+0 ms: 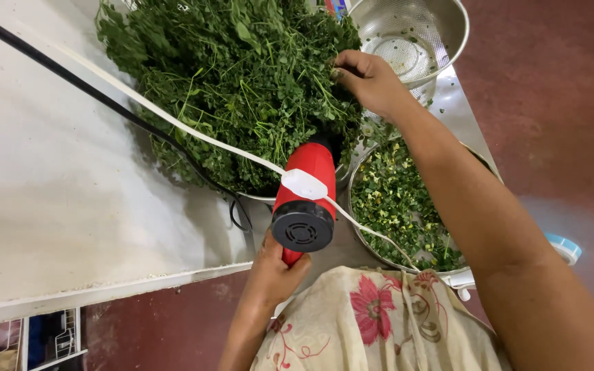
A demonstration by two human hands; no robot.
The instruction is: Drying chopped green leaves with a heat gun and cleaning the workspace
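Red dryer (306,199) in left grip (274,273), greens (242,75) ahead (right hand (371,81) touching)

Landmark: the heap of greens (242,82). To its left the counter (49,172) lies bare, crossed only by a black cable (70,79) and a white cord (194,134). Right of the heap, a steel colander (441,27) and a bowl of chopped leaves (397,203) block passage. Just below it sits a red blower (307,199).

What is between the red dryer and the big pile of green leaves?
In the head view, a white cable crosses between the red dryer and the leaf pile, with a black cord alongside.
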